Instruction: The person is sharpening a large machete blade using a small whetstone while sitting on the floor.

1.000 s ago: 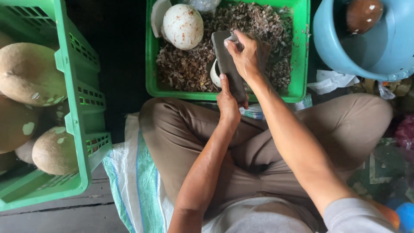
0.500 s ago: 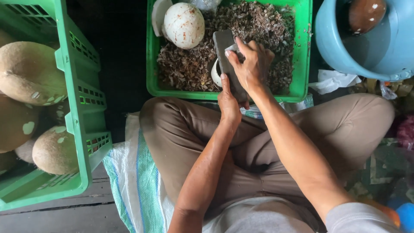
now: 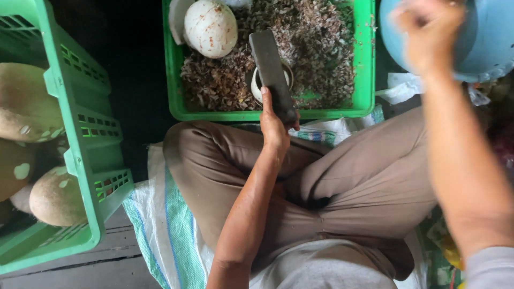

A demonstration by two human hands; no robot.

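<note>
over the green tray (image 3: 364, 64) of husk scraps, my left hand (image 3: 276, 128) is clamped on a dark cleaver (image 3: 272, 72) above a white shell piece (image 3: 258, 85), while my right hand (image 3: 428, 29), blurred, is closed by the blue tub (image 3: 482, 37).

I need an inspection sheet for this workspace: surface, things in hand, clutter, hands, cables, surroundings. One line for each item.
Surface: woven plastic sack under the seated person, on dark boards.
Things in hand: dark flat blade, held over the middle green crate of brown husk chips; a small white ring-shaped piece lies behind the blade.
Clutter: peeled white coconut in that crate; brown coconuts in the left green crate.
Hands: left hand grips the blade; right hand raised, blurred, near the blue tub.
Cables: nothing seen.
Surroundings: crumpled white plastic beside the tub.
</note>
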